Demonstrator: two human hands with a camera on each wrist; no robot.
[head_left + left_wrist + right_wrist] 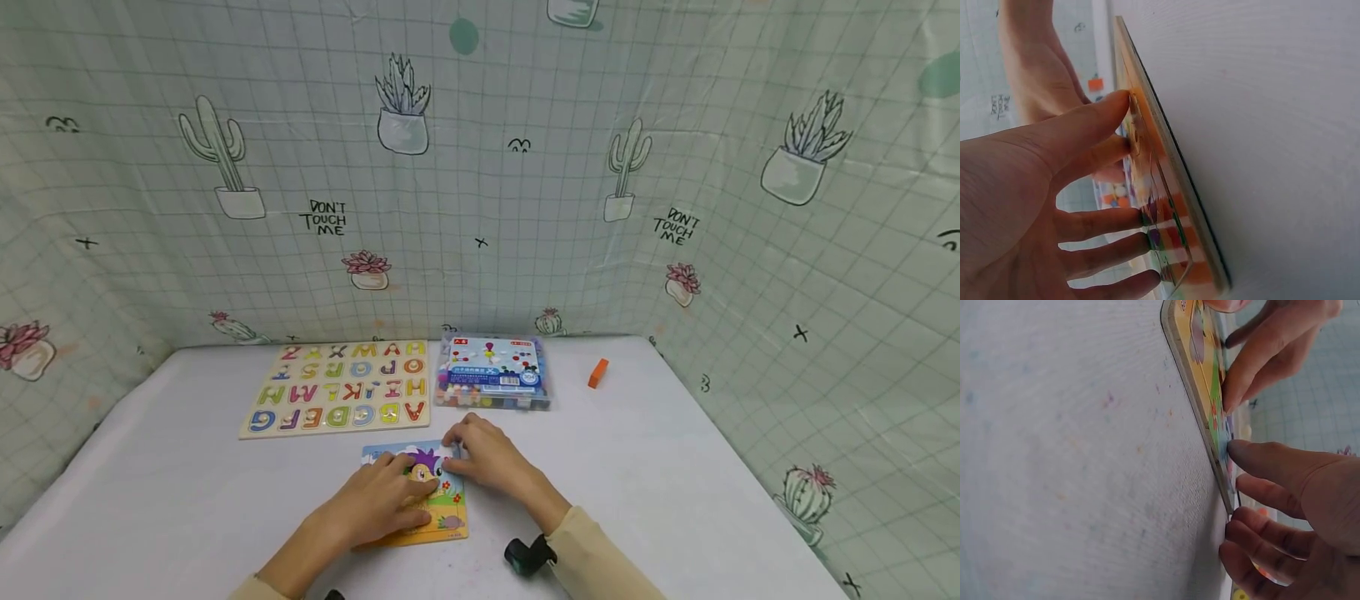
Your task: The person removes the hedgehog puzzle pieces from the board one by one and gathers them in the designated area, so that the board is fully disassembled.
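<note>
A picture puzzle board (442,533) with a purple-haired cartoon character lies flat on the white table. Spread over its left part is my left hand (380,498), its fingertips and thumb touching the surface. In the left wrist view the fingers of the left hand (1029,187) look fairly straight against the puzzle board (1175,206). At the top right corner is my right hand (491,454); in the right wrist view the thumb of the right hand (1316,494) touches the puzzle board (1200,381), while other fingers rest by its edge. My fingers hide part of the picture.
Behind the puzzle, a wooden alphabet board (255,429) with coloured letters lies at the left. Beside it is a clear plastic box (492,402) of colourful small pieces with a printed label. An orange block (597,372) lies at the back right. Patterned cloth (480,192) encloses the table.
</note>
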